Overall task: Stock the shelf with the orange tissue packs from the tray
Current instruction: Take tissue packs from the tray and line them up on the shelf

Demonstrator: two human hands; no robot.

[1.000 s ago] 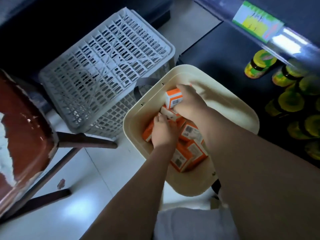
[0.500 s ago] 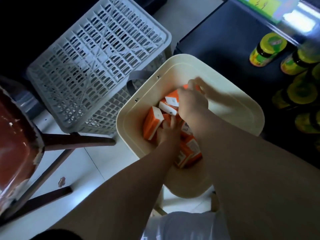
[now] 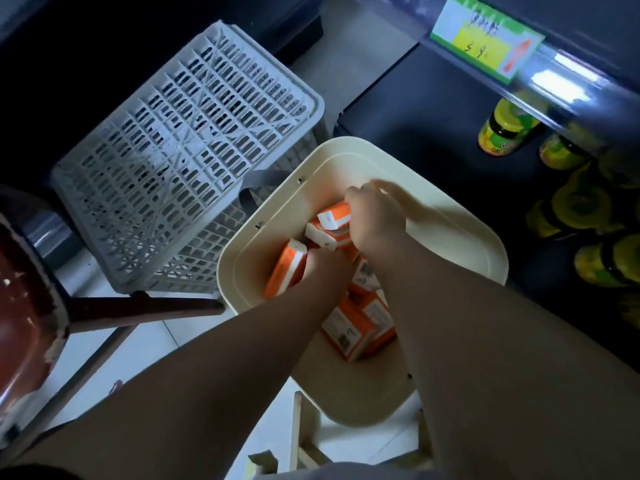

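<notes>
Compared with a second ago, the right hand is lying lower, curling round the top pack instead of holding one raised. The left hand is pressing against the tilted pack; its grasp cannot be told. All orange tissue packs are sitting in the tray beside the shelf. Lifting stacked packs together is risking one sliding out.

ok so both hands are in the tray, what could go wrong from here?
1. The right hand grips stacked packs at once; one might slip out on the lift.
2. The tray seems to overhang a small wooden stand; leaning on it could tip it.
3. Jars stand on the shelf beside the tray; a careless swing could knock them.
</notes>
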